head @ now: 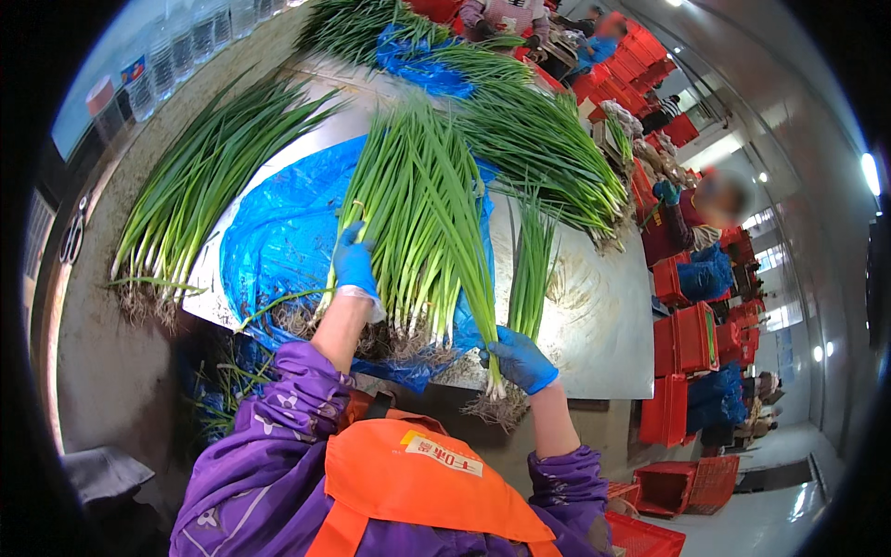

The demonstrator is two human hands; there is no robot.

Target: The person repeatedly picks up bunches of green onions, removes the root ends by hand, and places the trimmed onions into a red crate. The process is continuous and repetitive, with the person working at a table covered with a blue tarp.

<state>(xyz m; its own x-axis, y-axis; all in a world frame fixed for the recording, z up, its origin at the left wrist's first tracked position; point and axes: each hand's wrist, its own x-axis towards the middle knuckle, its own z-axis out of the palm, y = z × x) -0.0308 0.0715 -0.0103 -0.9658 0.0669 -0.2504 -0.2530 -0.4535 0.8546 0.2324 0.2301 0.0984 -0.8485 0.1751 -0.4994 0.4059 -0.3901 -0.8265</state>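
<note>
A pile of scallions [411,230] with dirty roots lies on a blue plastic sheet [278,216] before me. My left hand [355,261], in a blue glove, rests against the pile's left side. Its fingers are partly hidden, so I cannot tell whether it grips any stalks. With my right hand [518,358], also gloved in blue, I hold several scallions [463,244] just above their roots. Their leaves slant up and left across the pile. A small bunch of scallions [532,264] lies just beyond my right hand.
Larger scallion heaps lie at left [202,188] and upper right [543,153] on the metal table [598,327]. Scissors [73,230] and water bottles [160,66] line the left ledge. Red crates [672,407] stand at right, near a co-worker [668,223]. Scallion scraps [233,383] lie below the table edge.
</note>
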